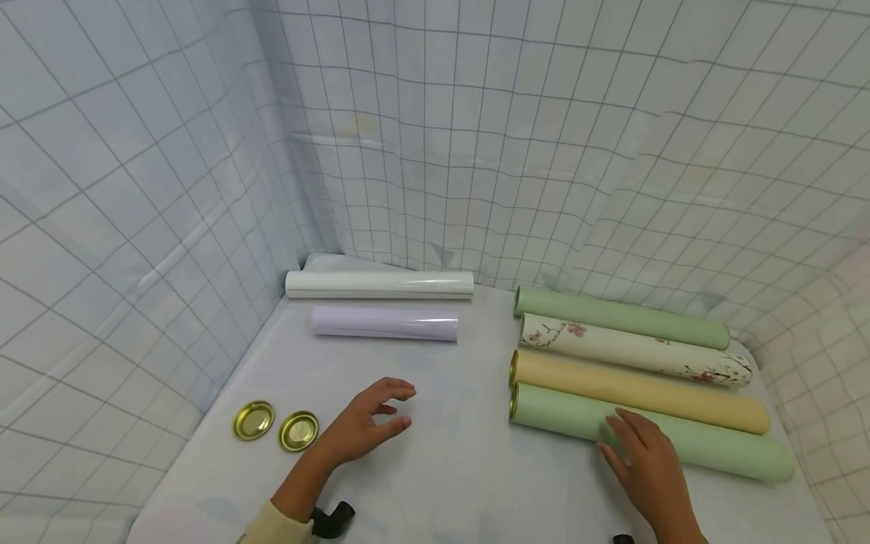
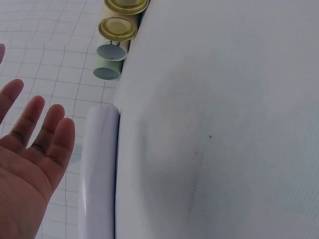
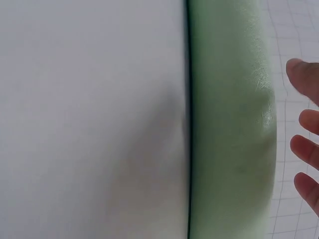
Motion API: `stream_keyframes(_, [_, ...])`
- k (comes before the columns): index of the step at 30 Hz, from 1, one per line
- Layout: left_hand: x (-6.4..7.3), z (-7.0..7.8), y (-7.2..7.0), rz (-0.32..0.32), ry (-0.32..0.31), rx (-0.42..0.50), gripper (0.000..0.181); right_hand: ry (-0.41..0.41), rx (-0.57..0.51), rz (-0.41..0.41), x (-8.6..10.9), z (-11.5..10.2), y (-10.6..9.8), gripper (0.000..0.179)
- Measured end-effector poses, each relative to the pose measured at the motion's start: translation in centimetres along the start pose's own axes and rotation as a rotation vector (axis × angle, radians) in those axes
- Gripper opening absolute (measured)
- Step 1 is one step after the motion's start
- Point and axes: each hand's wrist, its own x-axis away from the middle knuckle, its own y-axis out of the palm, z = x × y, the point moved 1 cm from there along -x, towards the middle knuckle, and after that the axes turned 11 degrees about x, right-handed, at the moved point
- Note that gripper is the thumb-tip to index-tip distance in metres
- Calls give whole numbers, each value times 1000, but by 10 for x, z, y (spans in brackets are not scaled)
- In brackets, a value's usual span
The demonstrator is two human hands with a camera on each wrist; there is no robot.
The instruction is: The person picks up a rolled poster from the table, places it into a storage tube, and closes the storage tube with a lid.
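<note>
My left hand (image 1: 367,423) hovers over the white table with fingers loosely spread and nothing in them. Just left of it lie two gold metal lids (image 1: 254,420), and beyond its fingertips is a glossy lilac roll (image 1: 384,323). My right hand (image 1: 646,465) is over the front pale green tube (image 1: 557,412), its relaxed fingers overlapping the tube in the head view. The right wrist view shows that tube (image 3: 229,149) close up, with the fingers (image 3: 305,149) spread beside it. Gold caps show at the left ends of this tube and of the yellow tube (image 1: 632,387) behind it.
Behind the yellow tube lie a floral tube (image 1: 612,347) and another green tube (image 1: 618,316), side by side. A glossy white roll (image 1: 379,285) lies at the back left. Grid-patterned sheeting (image 1: 462,151) walls the table at the back and sides.
</note>
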Motion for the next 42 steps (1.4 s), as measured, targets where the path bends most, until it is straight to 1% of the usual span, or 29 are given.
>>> stream_keyframes(4, [0, 0, -6, 19, 10, -5, 39, 21, 3, 24, 0, 4, -2, 71])
stream_keyframes(8, [0, 1, -14, 39, -2, -30, 38, 40, -1, 28, -3, 9, -5, 71])
stream_keyframes(11, [-4, 3, -23, 33, -28, -105, 38, 35, -21, 22, -9, 15, -10, 72])
stream_keyframes(14, [-12, 4, -34, -4, -54, -228, 38, 26, -47, 8, -19, 25, -16, 64])
stream_keyframes(17, [-25, 4, -46, -63, -80, -343, 38, 28, -67, -21, -29, 37, -21, 43])
stream_keyframes(19, [-35, 3, -55, -101, -88, -403, 38, 31, -63, -45, -36, 45, -24, 44])
stream_keyframes(21, [-45, 3, -64, -136, -83, -448, 38, 40, -79, -72, -44, 52, -25, 52])
stream_keyframes(23, [-54, 2, -73, -161, -71, -484, 37, 54, -102, -111, -52, 59, -26, 54])
stream_keyframes(25, [-64, 0, -80, -173, -67, -520, 37, 87, -141, -170, -61, 66, -28, 51])
stream_keyframes(28, [-77, -6, -89, -171, -76, -600, 38, 168, -224, -306, -77, 75, -30, 48])
stream_keyframes(31, [-89, -12, -92, -137, -82, -700, 42, 242, -275, -439, -93, 83, -29, 52])
stream_keyframes(33, [-96, -16, -92, -103, -76, -744, 45, 264, -290, -498, -102, 88, -25, 54])
stream_keyframes(36, [-105, -24, -91, -48, -64, -795, 49, 289, -301, -556, -113, 95, -17, 57])
stream_keyframes(38, [-110, -30, -90, -19, -69, -817, 51, 315, -316, -592, -118, 100, -10, 60])
stream_keyframes(42, [-116, -39, -89, 20, -83, -863, 56, 353, -336, -659, -126, 106, 2, 65])
